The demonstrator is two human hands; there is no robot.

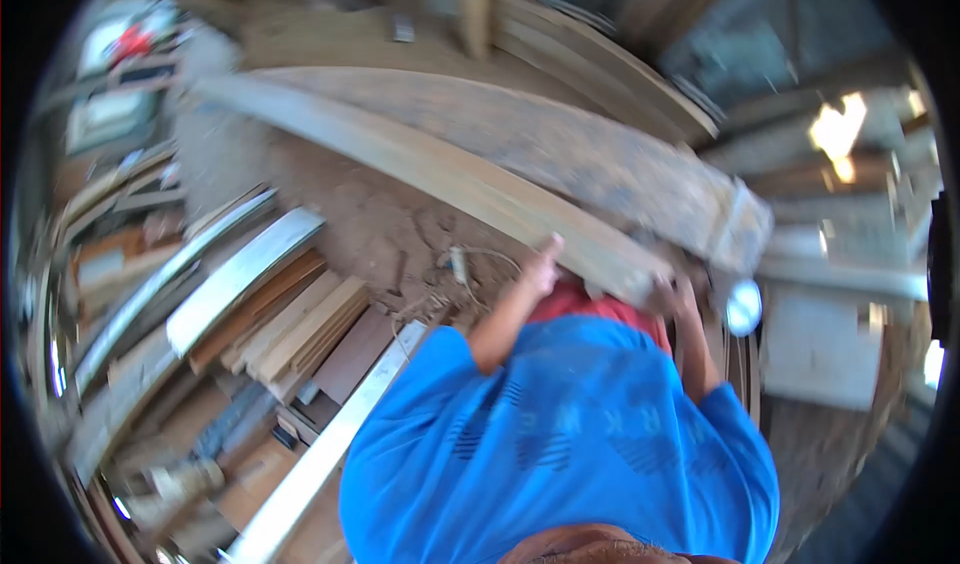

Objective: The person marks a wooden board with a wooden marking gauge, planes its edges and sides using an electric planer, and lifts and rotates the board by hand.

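Observation:
A long, pale wooden plank runs from the far left to just in front of my waist. Along its near edge, my left hand grips it with the thumb up, the other fingers hidden behind or under the wood. At the plank's near right end, my right hand is closed around the end, somewhat blurred. Just beyond the plank lies a broad, weathered beam, roughly alongside it.
Stacked boards lie on the left, with a long whitish strip beside me. A cable crosses the dusty brown ground. More timber stands at the back, and a pale panel on the right.

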